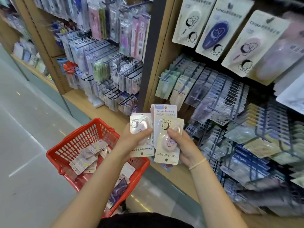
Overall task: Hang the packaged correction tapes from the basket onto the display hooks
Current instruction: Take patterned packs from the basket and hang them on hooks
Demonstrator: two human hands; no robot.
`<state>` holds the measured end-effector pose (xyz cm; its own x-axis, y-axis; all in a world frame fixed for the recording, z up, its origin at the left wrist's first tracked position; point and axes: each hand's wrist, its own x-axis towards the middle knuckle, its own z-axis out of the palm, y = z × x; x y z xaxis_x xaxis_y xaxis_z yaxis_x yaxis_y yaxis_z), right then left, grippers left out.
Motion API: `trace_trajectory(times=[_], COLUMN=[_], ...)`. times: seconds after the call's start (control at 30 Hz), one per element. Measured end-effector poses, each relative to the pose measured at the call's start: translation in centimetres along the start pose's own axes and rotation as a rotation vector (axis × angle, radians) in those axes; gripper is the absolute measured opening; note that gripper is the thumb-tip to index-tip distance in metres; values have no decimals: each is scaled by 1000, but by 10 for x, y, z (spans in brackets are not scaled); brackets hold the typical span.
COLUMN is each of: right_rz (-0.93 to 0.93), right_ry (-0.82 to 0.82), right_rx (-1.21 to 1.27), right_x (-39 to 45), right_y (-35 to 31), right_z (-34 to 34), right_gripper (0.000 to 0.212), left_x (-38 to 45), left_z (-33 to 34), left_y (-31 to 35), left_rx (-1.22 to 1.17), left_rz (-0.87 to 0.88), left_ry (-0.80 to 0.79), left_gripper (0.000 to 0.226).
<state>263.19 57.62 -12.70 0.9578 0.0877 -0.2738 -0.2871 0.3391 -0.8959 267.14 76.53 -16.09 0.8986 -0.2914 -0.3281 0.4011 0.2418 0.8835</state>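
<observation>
From the head camera, both hands hold packaged correction tapes at the centre of the view: the left hand [136,137] grips a small stack [141,137] with its thumb across the top blister, and the right hand [179,142] pinches the front pack [168,142], thumb pressed on the pink dispenser's clear bubble. More packs lie loose in the red basket [69,148] at seven o'clock, resting on the wooden ledge [105,111] of the shelving. These packs look light, each a flat card with a slick plastic blister; the card would bend easily and the bubble could dent, so taking hold by the card edges near the middle seems wisest, leaving the hang hole free. That hole sits at the lower end as held, so the pack is upside down and likely needs turning before it goes on a hook. The display hooks [194,97] at two o'clock jut from the wall panel, mostly crowded with stock. Larger hanging packs [212,28] show at one o'clock, a pale glossy floor [24,120] at nine.
</observation>
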Motion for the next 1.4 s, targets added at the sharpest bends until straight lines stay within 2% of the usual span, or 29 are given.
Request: trace_trajectory(times=[0.1, 0.23, 0.33, 0.43, 0.47, 0.57, 0.7, 0.77, 0.9, 1.03, 1.1, 1.13, 1.27, 1.33, 1.4], right_rz=[52, 90, 115, 119, 117, 113, 145, 170, 193, 208, 212, 206, 143, 135, 134], right_ry=[19, -11, -38, -36, -45, -83, -142, -157, -145, -122, -114, -119, -90, -76, -39], right_rx=[24, 26, -1, -37, -36, -31, -52, -39, -27, -37, -29, -40, -110, -127, -150], right_x=[5, 14, 24, 36, 40, 49, 56, 57, 57, 53, 50, 49, 46, 42, 35], right_y=[6, 13, 19, 25, 27, 29, 37, 43, 47, 46, 43, 41, 35, 32, 28], right_z=[-1, 6, 13, 19, 21, 25, 34, 40, 41, 38, 36, 35, 24, 18, 17], right_gripper=[94, 93, 86, 55, 57, 84, 96, 98, 94, 56, 50, 51, 83, 84, 72], left_x=[-1, -2, -4, -7, -7, -7, -8, -7, -4, -3, -3, -4, -5, -5, -4], left_z=[-4, -13, -23, -38, -44, -58, -63, -64, -70, -70, -68, -67, -65, -64, -61], left_y=[-2, -8, -10, -9, -9, -10, -10, -12, -15, -17, -17, -16, -14, -12, -10], left_rx=[14, 90, 54, 36, 33, -6, -77, -68, -75, -94, -66, -45, 37, 71, 113], left_rz=[-14, 27, 33, 41, 51, 61, 20, 24, 23, 15, 16, 17, 4, 5, 4], left_ry=[35, 192, 295, 350, 369, 421, 457, 475, 464, 437, 402, 388, 338, 295, 239], left_gripper=[60, 38, 36, 47, 52, 60, 89, 96, 84, 78, 75, 71, 60, 60, 58])
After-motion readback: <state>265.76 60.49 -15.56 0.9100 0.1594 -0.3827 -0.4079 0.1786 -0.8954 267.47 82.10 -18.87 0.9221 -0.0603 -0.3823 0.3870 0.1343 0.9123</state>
